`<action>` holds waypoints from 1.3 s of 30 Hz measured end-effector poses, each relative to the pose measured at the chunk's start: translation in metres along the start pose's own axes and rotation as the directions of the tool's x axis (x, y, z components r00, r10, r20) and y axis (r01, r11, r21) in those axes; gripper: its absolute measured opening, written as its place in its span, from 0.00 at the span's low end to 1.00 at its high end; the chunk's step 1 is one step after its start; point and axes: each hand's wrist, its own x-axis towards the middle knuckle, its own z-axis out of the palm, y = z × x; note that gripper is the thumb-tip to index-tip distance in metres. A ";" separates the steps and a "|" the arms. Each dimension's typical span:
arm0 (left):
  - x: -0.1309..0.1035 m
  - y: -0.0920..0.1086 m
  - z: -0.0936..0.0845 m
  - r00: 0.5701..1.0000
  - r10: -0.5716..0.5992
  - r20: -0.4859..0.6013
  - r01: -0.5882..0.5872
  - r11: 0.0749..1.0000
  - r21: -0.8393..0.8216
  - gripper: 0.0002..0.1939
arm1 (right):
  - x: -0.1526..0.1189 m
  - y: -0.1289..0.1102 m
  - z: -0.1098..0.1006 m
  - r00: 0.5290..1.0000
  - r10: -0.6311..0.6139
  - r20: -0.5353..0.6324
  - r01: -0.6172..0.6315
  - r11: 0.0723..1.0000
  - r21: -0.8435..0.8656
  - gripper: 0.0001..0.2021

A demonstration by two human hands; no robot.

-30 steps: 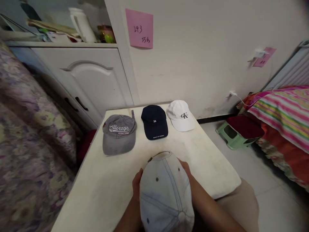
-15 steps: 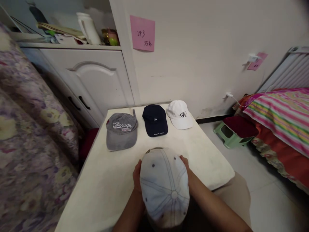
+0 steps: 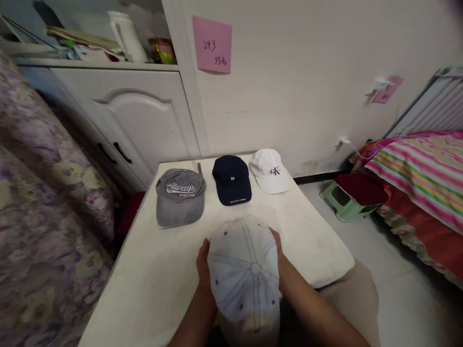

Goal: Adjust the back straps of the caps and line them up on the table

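Observation:
A pale blue-grey baseball cap (image 3: 242,270) is held up over the near part of the table, its crown and top button facing me and its brim toward my body. My left hand (image 3: 203,262) grips its left side and my right hand (image 3: 277,243) its right; most of the fingers are hidden behind the cap. Beyond it on the table lie a grey cap (image 3: 181,197) with "Always" lettering, a navy cap (image 3: 232,180) in the middle and a white cap (image 3: 269,171) with "CK" letters. All three have their brims toward me.
The cream-topped table (image 3: 152,279) stands against the wall. A white cabinet (image 3: 141,115) is behind on the left, beside a floral curtain (image 3: 43,217). To the right are a green stool (image 3: 338,200) with a dark red top and a bed with a striped cover (image 3: 427,168).
The held cap has tilted, so its top button sits higher in view and more of its brim end shows. Both hands keep hold of it. The three other caps stay put.

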 end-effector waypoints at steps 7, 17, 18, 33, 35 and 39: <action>0.005 0.014 0.006 0.996 0.034 0.082 -0.027 0.996 -0.085 0.18 | 0.008 -0.001 -0.003 0.932 0.187 0.311 -0.299 0.880 0.370 0.23; -0.004 0.018 -0.015 0.988 -0.010 0.151 0.012 1.000 -0.012 0.16 | 0.015 0.009 -0.017 0.926 0.198 0.320 -0.311 0.881 0.356 0.15; -0.005 0.018 -0.018 0.982 -0.048 0.185 0.048 0.999 0.004 0.16 | 0.016 0.008 -0.017 0.928 0.196 0.316 -0.307 0.884 0.352 0.15; -0.014 0.022 -0.044 0.927 -0.207 0.312 0.171 0.976 0.137 0.15 | 0.011 0.004 -0.002 0.952 0.159 0.260 -0.242 0.913 0.329 0.14; -0.013 0.022 -0.046 0.920 -0.236 0.314 0.194 0.968 0.158 0.15 | 0.010 0.002 0.001 0.953 0.160 0.256 -0.240 0.915 0.325 0.13; -0.012 0.022 -0.046 0.905 -0.277 0.322 0.227 0.956 0.186 0.16 | 0.008 0.000 0.004 0.953 0.166 0.251 -0.242 0.920 0.309 0.13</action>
